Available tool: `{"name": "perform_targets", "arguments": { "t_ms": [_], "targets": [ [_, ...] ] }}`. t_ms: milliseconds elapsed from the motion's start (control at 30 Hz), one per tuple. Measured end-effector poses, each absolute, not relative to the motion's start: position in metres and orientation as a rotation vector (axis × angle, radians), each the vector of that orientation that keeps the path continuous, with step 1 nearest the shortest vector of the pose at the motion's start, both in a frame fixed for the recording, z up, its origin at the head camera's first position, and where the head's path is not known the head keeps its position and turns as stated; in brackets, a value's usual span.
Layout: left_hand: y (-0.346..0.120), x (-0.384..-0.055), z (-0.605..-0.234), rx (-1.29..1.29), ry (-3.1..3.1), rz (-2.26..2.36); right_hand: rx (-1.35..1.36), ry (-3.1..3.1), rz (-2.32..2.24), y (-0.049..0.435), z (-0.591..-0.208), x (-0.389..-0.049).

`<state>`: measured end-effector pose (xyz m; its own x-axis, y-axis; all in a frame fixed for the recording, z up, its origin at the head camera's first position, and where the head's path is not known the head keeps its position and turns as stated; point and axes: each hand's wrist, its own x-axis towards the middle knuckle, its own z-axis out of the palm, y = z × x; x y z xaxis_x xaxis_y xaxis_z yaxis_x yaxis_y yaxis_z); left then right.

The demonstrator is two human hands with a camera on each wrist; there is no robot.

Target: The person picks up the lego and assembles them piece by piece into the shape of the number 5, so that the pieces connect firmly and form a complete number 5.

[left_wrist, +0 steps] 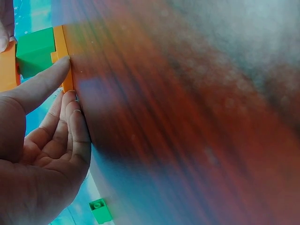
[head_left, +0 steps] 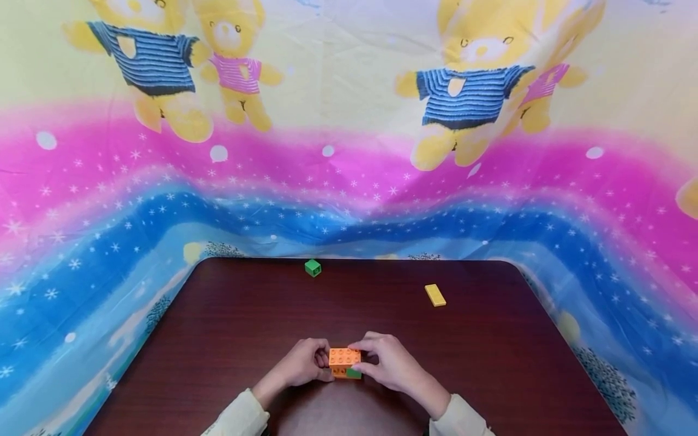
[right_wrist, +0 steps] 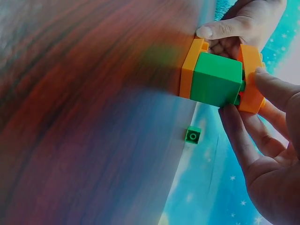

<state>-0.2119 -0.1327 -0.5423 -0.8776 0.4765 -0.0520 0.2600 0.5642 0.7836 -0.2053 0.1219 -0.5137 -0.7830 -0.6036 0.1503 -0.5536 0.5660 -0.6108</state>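
Near the table's front sits a small stack: a lower orange building plate (right_wrist: 188, 77), a green block (right_wrist: 215, 79) on one end of it, and an upper orange studded plate (head_left: 343, 357) above. Studs of the green block show in a narrow gap under the upper plate, which sits slightly tilted. My right hand (head_left: 397, 364) pinches the upper plate between thumb and fingers at its right end. With thumb and fingertips, my left hand (head_left: 302, 363) pinches the left end of the lower plate, which lies on the table.
A small green block (head_left: 313, 268) lies at the table's far edge, left of centre. Farther right is a flat yellow plate (head_left: 435, 295). The dark wooden table (head_left: 245, 309) is bordered by a printed cloth (head_left: 349, 163) with bears.
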Motion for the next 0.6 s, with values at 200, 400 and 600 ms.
{"name": "perform_targets", "arguments": {
  "t_ms": [200, 400, 600],
  "targets": [
    [-0.1328, -0.2107, -0.5418, 0.609, 2.538, 1.21, -1.035, 2.679, -1.038, 0.1236, -0.5154, -0.2064],
    [-0.1322, -0.2108, -0.541, 0.614, 2.537, 1.211, -0.96, 2.6, -1.089, 0.126, -0.5148, -0.209],
    [-0.1322, -0.2122, -0.5389, 0.622, 2.536, 1.204, -0.951, 2.604, -1.089, 0.127, -0.5114, -0.2096]
  ]
}}
